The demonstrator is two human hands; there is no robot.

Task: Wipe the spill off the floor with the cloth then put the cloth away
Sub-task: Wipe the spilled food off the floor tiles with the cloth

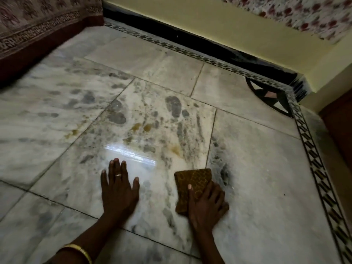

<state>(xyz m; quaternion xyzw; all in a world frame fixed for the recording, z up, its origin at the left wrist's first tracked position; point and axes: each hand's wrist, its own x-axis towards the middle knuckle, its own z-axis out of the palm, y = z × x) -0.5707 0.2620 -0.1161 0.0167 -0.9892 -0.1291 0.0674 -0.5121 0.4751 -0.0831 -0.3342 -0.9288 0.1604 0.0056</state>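
Head view: a marble floor with grey veining fills most of the frame. Low in the centre, the left hand lies flat on the floor with its fingers spread wide, holding nothing; a ring sits on one finger and a gold bangle circles the wrist at the bottom edge. Just to its right, the right hand presses down on a folded brown patterned cloth, fingers laid over its lower right part while the upper left part shows. Above the hands, near the middle of the frame, yellow-brown spill spots dot the floor, apart from the cloth. A black-and-white patterned border strip runs along the right side. A patterned bedspread hangs in the upper left, and a yellow wall crosses the top.
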